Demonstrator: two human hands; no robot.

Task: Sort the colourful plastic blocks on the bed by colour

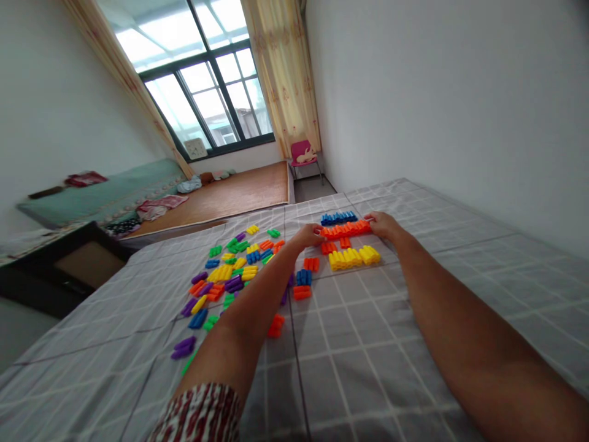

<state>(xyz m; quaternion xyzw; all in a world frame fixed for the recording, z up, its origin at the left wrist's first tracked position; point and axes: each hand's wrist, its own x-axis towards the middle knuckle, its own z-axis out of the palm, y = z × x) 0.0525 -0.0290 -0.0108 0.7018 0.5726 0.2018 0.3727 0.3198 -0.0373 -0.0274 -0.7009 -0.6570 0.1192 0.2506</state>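
Observation:
A long row of joined orange plastic building pieces (345,229) stretches between my hands. My left hand (309,234) grips its left end, and my right hand (383,224) has its fingers closed at the right end. Just behind it lies a row of blue pieces (338,218). On the near side sit two small orange pieces (328,248) and a row of yellow pieces (353,258). Left of these are an orange piece (311,264) and a blue piece (304,277). My left forearm hides part of the loose multicoloured pieces (221,272).
Everything lies on a grey checked cloth (350,368) over a bed-like surface. A white wall (451,110) runs along the right. Beyond are a brown mat (239,191), a pink chair (302,152) and a window (211,86). A dark cabinet (50,270) stands at left.

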